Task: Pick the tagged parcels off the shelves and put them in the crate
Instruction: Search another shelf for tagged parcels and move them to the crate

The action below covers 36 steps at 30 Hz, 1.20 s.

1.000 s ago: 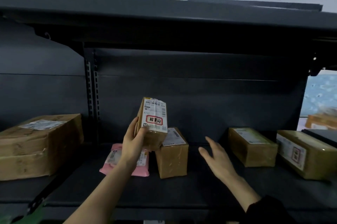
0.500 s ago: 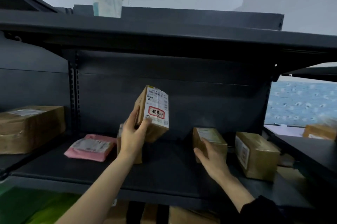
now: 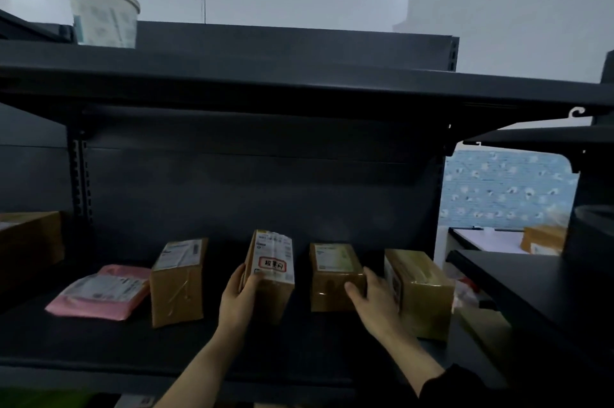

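Note:
My left hand grips a small brown parcel with a white label and a red-framed tag, held upright just above the dark shelf. My right hand grasps the front right corner of a second brown box standing on the shelf, thumb on its front face. Another brown box stands just right of that hand. Left of the held parcel stand a taped brown box and a flat pink mailer. No crate shows.
A white paper tub sits on the top shelf. A large brown carton is at the far left. A second dark shelf unit juts in at the right, with another parcel beyond it.
The view swung right and up. My left hand lowered the tagged parcel toward the shelf. My right hand reached forward and took hold of the box to its right.

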Tool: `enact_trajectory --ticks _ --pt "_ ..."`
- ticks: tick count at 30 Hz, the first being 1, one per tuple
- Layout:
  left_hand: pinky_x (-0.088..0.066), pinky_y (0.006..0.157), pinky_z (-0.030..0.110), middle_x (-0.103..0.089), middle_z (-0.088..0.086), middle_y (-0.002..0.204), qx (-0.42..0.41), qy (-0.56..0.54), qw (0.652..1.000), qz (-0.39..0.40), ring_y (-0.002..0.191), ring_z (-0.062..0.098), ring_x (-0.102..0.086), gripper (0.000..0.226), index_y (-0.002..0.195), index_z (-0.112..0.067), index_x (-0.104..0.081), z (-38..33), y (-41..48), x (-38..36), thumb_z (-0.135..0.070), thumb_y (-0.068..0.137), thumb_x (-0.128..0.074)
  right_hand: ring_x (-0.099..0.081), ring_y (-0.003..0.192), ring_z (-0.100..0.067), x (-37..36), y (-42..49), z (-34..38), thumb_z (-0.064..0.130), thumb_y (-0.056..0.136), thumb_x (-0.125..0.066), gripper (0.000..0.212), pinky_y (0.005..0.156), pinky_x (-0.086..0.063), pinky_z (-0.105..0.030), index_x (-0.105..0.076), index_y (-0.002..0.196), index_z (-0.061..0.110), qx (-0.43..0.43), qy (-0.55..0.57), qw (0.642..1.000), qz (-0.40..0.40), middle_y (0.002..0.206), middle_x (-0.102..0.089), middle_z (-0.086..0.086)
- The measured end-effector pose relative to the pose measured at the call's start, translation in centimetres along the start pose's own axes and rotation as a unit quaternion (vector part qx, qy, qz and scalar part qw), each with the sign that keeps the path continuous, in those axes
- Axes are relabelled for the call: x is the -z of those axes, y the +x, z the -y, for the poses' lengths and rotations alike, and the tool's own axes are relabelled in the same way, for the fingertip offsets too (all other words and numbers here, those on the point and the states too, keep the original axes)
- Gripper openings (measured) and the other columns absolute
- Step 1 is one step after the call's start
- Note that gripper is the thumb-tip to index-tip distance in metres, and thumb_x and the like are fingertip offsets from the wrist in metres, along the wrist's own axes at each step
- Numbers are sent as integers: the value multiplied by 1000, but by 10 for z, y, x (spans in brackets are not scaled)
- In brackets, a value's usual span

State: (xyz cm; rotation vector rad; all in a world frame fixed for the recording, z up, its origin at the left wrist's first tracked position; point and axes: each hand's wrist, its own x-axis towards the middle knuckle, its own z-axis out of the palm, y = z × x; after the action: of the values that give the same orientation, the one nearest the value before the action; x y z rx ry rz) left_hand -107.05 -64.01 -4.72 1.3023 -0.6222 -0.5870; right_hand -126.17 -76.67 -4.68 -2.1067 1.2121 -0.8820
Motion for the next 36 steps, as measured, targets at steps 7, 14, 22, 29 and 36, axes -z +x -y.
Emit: enact_trajectory --ticks 7,14,22,29,36 --pt "-41 104 48 -56 8 132 24 -6 1000 5 120 27 -53 57 141 -19 -43 8 30 -9 -34 88 -60 -21 140 -33 -8 46 1 46 91 -50 66 112 -25 -37 -19 148 30 -18 -59 997 40 153 -16 -17" --pt "-42 103 51 -57 7 130 37 -21 999 4 118 26 -55 57 139 -23 -43 21 52 1 -38 87 -60 -40 130 -17 -23 47 -7 21 84 -68 60 105 -30 -19 -43 139 25 36 6 998 58 145 -38 -6" --pt "-41 105 45 -59 2 127 -25 -34 999 -11 120 21 -54 44 136 -22 -48 13 45 17 -32 94 -52 -34 136 -15 -45 12 -5 22 84 -68 60 110 -26 -20 -43 138 26 106 0 994 6 150 -28 -2" --pt "-38 108 48 -56 2 133 -37 -60 997 -29 124 21 -50 47 138 -26 -46 0 37 30 -35 93 -52 -42 129 -16 -63 16 14 28 85 -66 58 108 -36 -25 -43 138 27 105 -13 994 26 145 -37 -4" --pt "-40 106 49 -58 0 130 -55 -64 996 -31 121 21 -53 49 137 -28 -46 -20 29 39 -39 90 -55 -36 134 -19 -62 8 23 35 88 -61 65 111 -34 -33 -31 144 27 91 -27 995 33 149 -31 -6"
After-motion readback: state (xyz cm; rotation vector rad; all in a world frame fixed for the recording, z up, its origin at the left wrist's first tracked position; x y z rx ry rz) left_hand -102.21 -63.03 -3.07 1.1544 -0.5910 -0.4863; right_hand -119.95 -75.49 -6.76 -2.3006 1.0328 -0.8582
